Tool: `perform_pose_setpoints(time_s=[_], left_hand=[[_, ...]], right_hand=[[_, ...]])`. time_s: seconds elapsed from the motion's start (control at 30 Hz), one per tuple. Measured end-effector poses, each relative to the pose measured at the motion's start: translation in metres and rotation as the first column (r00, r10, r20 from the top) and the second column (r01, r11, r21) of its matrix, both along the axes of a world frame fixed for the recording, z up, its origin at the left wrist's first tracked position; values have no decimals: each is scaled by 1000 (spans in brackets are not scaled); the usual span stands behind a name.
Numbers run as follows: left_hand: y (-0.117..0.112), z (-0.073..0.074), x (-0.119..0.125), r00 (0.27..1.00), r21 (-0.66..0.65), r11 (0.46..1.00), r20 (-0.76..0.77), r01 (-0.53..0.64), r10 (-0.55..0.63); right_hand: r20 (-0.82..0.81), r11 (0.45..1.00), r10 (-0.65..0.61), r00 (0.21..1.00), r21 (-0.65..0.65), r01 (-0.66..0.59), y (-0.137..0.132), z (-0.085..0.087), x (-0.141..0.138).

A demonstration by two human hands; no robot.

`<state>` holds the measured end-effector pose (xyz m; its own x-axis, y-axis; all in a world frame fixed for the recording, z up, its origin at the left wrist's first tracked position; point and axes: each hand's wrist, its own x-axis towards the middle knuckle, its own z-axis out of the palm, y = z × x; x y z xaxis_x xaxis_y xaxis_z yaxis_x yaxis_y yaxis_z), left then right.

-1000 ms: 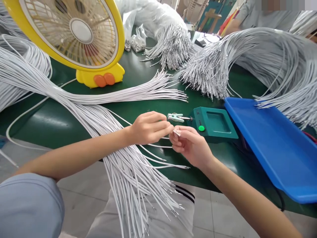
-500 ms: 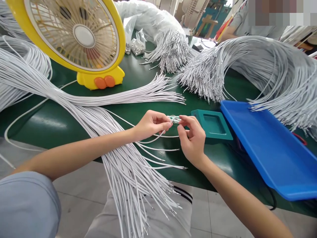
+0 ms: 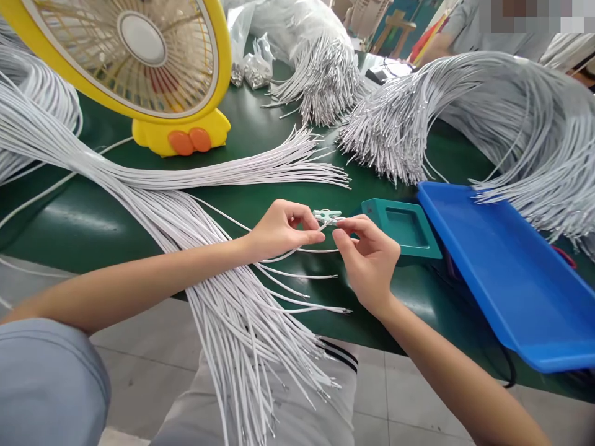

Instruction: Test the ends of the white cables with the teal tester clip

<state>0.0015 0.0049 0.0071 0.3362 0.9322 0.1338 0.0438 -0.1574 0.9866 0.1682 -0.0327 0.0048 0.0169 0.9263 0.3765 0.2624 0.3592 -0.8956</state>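
Observation:
My left hand (image 3: 286,228) pinches a white cable (image 3: 292,253) between thumb and fingers, near the cable's end. My right hand (image 3: 372,257) faces it from the right, with thumb and index finger curled close together by the cable's tip; whatever lies between them is too small to make out. Just beyond both sets of fingertips is a small pale green and metal clip-like part (image 3: 328,215). To the right of it sits a teal block (image 3: 404,228) with a square recess, partly behind my right hand. A thick bundle of white cables (image 3: 242,310) passes under my left forearm and hangs over the table edge.
A yellow fan (image 3: 181,133) stands at the left back. On the right lies a blue tray (image 3: 506,279). Grey cable bundles (image 3: 385,136) and a plastic bag of small metal parts (image 3: 258,68) lie across the green table (image 3: 260,145). Another person (image 3: 478,31) sits opposite.
My right hand has shifted slightly right, and my fingertips have moved a little apart. The pale green part shows more plainly between my hands. The view has also shifted slightly.

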Motion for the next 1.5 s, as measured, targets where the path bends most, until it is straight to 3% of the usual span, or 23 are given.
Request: perform_pose_setpoints(time_s=[0.37, 0.63, 0.73, 0.9, 1.0, 1.13, 1.3, 1.5], left_hand=[[-1, -3, 2, 997, -53, 996, 12, 71, -70], [-1, -1, 2, 987, -124, 980, 61, 153, -146], [-2, 1, 2, 986, -162, 974, 78, 160, -149], [-4, 3, 2, 985, -211, 965, 110, 153, -132], [-4, 3, 2, 985, -221, 964, 122, 145, -120], [-3, 0, 1, 988, -190, 972, 99, 139, -122], [-3, -2, 1, 992, -158, 981, 69, 116, -106], [-2, 0, 1, 987, -186, 974, 120, 128, -107]], right_hand=[[-48, 989, 64, 997, -128, -70, 2, 3, -1], [-360, 892, 182, 915, -330, -308, 4, -1, 1], [-347, 908, 176, 921, -305, -288, 4, -2, 3], [-232, 966, 78, 970, -221, -131, 6, -3, 6], [-160, 978, 103, 982, -162, -129, 5, -3, 4], [-169, 972, 139, 976, -163, -167, 4, -2, 2], [-132, 974, 93, 987, -195, -118, 6, 2, 0], [-211, 906, 177, 961, -347, -243, 10, 2, 1]])
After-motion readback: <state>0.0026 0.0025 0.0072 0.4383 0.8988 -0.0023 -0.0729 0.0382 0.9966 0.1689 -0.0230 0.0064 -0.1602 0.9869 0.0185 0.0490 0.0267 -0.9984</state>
